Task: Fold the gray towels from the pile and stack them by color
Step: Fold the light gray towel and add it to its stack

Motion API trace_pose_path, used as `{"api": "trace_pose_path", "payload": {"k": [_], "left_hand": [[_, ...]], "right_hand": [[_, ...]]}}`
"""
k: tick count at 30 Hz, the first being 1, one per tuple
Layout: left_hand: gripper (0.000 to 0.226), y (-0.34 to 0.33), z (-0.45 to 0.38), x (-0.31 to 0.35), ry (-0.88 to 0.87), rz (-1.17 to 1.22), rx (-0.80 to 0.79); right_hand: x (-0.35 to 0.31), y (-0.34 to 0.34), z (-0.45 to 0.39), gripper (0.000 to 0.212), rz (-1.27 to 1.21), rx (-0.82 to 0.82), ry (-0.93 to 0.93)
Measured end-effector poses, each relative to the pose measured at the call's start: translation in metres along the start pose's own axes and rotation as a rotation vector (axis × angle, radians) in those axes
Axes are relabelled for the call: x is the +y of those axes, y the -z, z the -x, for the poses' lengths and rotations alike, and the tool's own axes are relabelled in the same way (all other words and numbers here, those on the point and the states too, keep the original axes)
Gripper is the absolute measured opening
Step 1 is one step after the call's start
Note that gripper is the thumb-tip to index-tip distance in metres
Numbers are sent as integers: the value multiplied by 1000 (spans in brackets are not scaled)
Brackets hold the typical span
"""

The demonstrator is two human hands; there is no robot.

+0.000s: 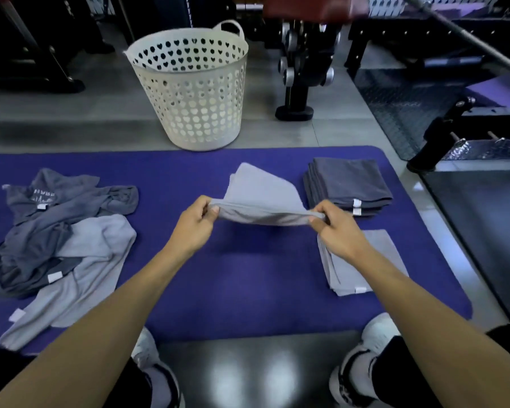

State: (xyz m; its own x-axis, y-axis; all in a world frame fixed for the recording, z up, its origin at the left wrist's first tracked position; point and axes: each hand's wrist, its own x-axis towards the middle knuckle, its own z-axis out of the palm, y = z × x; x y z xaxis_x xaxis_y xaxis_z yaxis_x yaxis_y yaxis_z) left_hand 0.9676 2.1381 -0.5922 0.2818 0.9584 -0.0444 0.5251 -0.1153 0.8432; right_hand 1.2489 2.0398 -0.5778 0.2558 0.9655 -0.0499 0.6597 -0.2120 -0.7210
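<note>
At frame centre, a soft light-gray towel (pixel 262 198) hangs doubled above the purple mat (pixel 233 275), its near edge pinched taut between the left hand (pixel 193 228) and right hand (pixel 336 231). Right: squared dark-gray stack (pixel 348 184), flat light-gray stack (pixel 362 260). Left: crumpled pile (pixel 59 240). Beyond: perforated white basket (pixel 195 92).

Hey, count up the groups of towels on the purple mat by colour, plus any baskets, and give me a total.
Folded dark gray towel stack: 1
Folded light gray towel stack: 1
Light gray towel held in both hands: 1
Unfolded pile of mixed dark and light gray towels: 1
White perforated plastic laundry basket: 1
Total: 5
</note>
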Motion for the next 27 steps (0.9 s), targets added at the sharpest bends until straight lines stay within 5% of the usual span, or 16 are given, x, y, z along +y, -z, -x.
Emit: {"api": "trace_pose_path", "payload": {"k": [6,11,27], "left_hand": [[28,-32,61,-71,267,-85,-342],[30,-42,74,-86,392,-36,-447],[20,-103,-38,-133,579,-227,-137]], "right_hand": [[62,-48,68,13,25,-272,-226],[78,-63,90,19,-52,-354,-319],[120,-130,-41,20,22,-113,-414]]}}
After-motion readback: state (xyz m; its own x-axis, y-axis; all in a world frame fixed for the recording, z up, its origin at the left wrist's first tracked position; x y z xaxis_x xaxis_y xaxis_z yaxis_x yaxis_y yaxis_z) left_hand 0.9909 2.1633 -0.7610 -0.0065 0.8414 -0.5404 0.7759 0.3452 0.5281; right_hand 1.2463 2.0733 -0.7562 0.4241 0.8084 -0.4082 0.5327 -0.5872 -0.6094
